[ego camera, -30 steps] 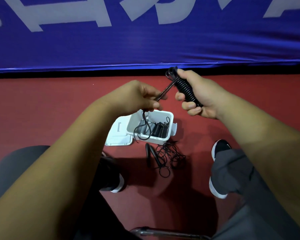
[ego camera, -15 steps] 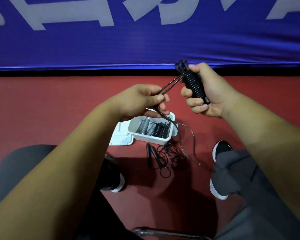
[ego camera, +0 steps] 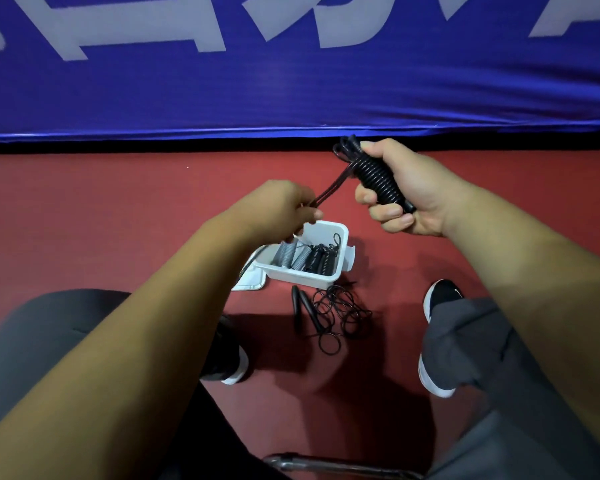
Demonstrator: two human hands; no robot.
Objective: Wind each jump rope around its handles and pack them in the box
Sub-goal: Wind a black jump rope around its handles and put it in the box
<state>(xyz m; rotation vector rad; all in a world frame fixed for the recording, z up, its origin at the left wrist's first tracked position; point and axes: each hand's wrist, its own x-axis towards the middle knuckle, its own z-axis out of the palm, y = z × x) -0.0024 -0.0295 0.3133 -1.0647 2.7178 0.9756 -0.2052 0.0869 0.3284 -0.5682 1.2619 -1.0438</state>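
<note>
My right hand (ego camera: 407, 192) grips the black jump rope handles (ego camera: 378, 178), with rope coiled tightly around them. My left hand (ego camera: 281, 209) pinches the free rope end (ego camera: 329, 192), which runs taut up to the top of the handles. Below my hands a white box (ego camera: 329, 278) stands on the red floor. It holds grey and black wound ropes. An unwound black jump rope (ego camera: 336, 311) lies loose on the floor just in front of the box, its two handles side by side.
The box's white lid (ego camera: 252, 280) lies at its left. A blue banner (ego camera: 291, 81) runs across the far side of the floor. My two shoes (ego camera: 437, 341) flank the loose rope, and a metal chair bar (ego camera: 326, 462) shows at the bottom.
My left hand has moved left and down, pulling the rope end taut from the handles. The slack loop that hung over the box is gone. My right hand has held its grip.
</note>
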